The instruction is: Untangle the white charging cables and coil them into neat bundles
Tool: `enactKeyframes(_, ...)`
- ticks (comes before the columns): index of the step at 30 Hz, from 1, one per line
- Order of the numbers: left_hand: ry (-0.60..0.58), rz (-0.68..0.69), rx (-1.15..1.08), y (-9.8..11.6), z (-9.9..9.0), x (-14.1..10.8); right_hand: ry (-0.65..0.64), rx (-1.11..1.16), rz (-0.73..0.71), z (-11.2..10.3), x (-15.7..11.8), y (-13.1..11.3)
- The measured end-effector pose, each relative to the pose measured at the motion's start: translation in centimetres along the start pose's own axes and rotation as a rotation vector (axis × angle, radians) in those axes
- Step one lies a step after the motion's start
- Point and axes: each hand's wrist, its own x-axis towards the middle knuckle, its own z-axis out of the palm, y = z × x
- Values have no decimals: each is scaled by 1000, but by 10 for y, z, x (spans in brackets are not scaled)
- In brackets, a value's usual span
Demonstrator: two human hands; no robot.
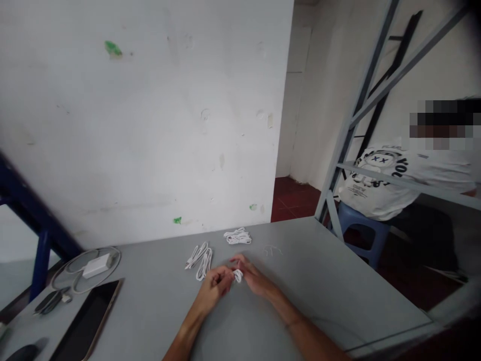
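A small coiled white cable is between my two hands, low over the grey table. My left hand is closed with its fingers pinched on the left side of the coil. On the coil's right side, my right hand has its fingers bent around it, partly hiding it. Just beyond my left hand lie coiled white cables in loose loops. Farther back, a tied-looking bundle of white cable rests on the table. Thin white ties or threads lie to its right.
The grey table meets a white wall. At left are a white power adapter with its cord, a dark cable, a black tablet and a dark rounded object. Beyond a metal frame, a person sits on a blue stool.
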Motion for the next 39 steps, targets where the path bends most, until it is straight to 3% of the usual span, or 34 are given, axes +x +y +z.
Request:
enactKeyframes(3, 39, 14, 16, -3, -9, 3, -242, 29, 1, 1, -4, 0)
enactKeyframes(5, 34, 45, 74, -5, -13, 5, -315, 14, 43, 4, -6, 0)
enactKeyframes(8, 52, 122, 229, -8, -14, 6, -287, 85, 225, 8, -6, 0)
enactKeyframes(12, 118, 287, 559, -10, -9, 5, -324, 492, 443, 5, -4, -2)
enactKeyframes(16, 142, 492, 815, -14, -5, 3, -351, 736, 544, -4, -1, -3)
enactKeyframes(18, 144, 490, 820, -14, -4, 3, -340, 731, 542, -5, -1, -3)
enactKeyframes(25, 188, 223, 540, -8, 4, 8, -178, 214, 376, 2, -2, 0)
enactKeyframes(30, 146, 270, 594, -5, 2, 7, -191, -70, 319, 1, -3, 0)
enactKeyframes(32, 157, 300, 655, -7, 2, 5, -141, -271, 205, 0, -2, 1)
enactKeyframes(36, 229, 309, 723, -11, 0, 4, -23, -832, 36, -1, -3, 5)
enactKeyframes(39, 317, 250, 658, -13, -7, 8, -83, -1041, 14, -2, -7, 7)
